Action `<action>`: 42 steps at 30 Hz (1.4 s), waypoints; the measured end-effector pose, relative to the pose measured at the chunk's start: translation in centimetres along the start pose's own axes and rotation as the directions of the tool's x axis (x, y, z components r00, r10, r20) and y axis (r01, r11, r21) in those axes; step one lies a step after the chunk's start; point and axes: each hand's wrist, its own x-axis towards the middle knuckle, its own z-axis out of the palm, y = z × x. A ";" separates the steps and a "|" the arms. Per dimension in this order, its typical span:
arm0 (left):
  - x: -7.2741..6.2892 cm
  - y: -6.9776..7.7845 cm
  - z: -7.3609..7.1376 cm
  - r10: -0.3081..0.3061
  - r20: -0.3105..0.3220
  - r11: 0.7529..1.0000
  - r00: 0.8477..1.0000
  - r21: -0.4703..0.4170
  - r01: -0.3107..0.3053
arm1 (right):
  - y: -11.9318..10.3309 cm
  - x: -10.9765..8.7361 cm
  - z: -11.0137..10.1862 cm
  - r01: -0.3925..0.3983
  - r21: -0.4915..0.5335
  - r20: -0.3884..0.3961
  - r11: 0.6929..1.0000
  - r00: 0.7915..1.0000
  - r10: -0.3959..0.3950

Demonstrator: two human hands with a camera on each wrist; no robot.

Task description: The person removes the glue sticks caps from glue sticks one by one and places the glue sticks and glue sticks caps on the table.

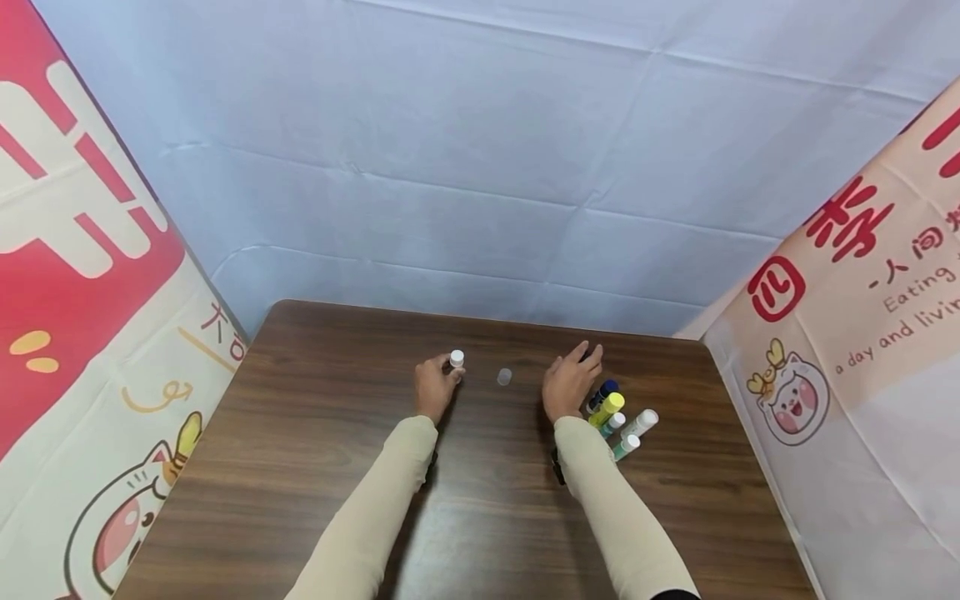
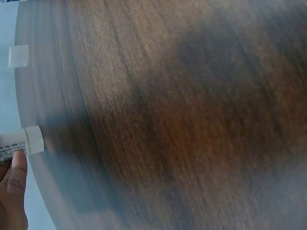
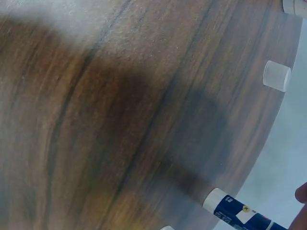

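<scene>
My left hand (image 1: 437,387) is at the table's far side, pinching a small white glue stick (image 2: 14,143) with printed text on its label. Its white top (image 1: 457,358) shows above the fingers in the head view. A clear, cap-like cylinder (image 1: 505,377) sits on the wood between both hands. To the right of it, my right hand (image 1: 572,382) reaches with fingers spread and extended around a dark blue glue stick (image 3: 244,214). That stick has a white end on the table, and my fingertip (image 3: 301,193) is beside it, apart from the tube in the right wrist view.
Close by my right wrist stand several more tubes: one with a dark blue cap (image 1: 608,387), a yellow one (image 1: 611,406), a white one (image 1: 643,422) and green ones with white caps (image 1: 628,445). A pale cloth wall (image 1: 450,208) rises behind the brown table (image 1: 315,450).
</scene>
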 end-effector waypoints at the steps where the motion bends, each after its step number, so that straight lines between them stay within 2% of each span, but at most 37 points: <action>1: 0.0 -0.1 0.0 0.004 -0.002 1.000 1.000 -0.001 -0.004 | 0.1 0.0 0.1 -0.002 0.000 0.006 1.000 1.000 0.002; 8: 0.1 -0.4 0.1 0.028 -0.007 0.999 1.000 0.021 -0.028 | 0.7 0.0 0.2 0.013 -0.018 0.000 1.000 1.000 -0.013; 16: 0.3 -0.4 0.1 0.030 0.001 1.000 1.000 0.009 -0.030 | 0.7 -0.1 0.1 0.013 0.037 0.026 0.999 1.000 -0.014; 25: 0.6 -0.4 0.1 0.036 -0.007 0.999 0.999 -0.007 -0.036 | 0.6 -0.3 0.0 0.073 0.068 0.010 0.995 0.997 -0.074; 31: 0.5 -0.5 -0.1 0.003 -0.008 0.999 1.000 -0.040 -0.003 | -0.4 -1.0 -0.5 0.140 0.169 -0.022 0.976 0.990 -0.138; 36: 0.1 -0.1 -0.3 -0.020 0.001 0.999 1.000 -0.048 0.020 | -1.0 -2.0 -0.9 0.211 0.196 -0.032 0.958 0.977 -0.209; 42: 0.2 0.3 0.0 -0.049 -0.002 0.998 0.999 -0.046 0.048 | -1.7 -3.2 -1.3 0.240 0.259 -0.043 0.936 0.971 -0.237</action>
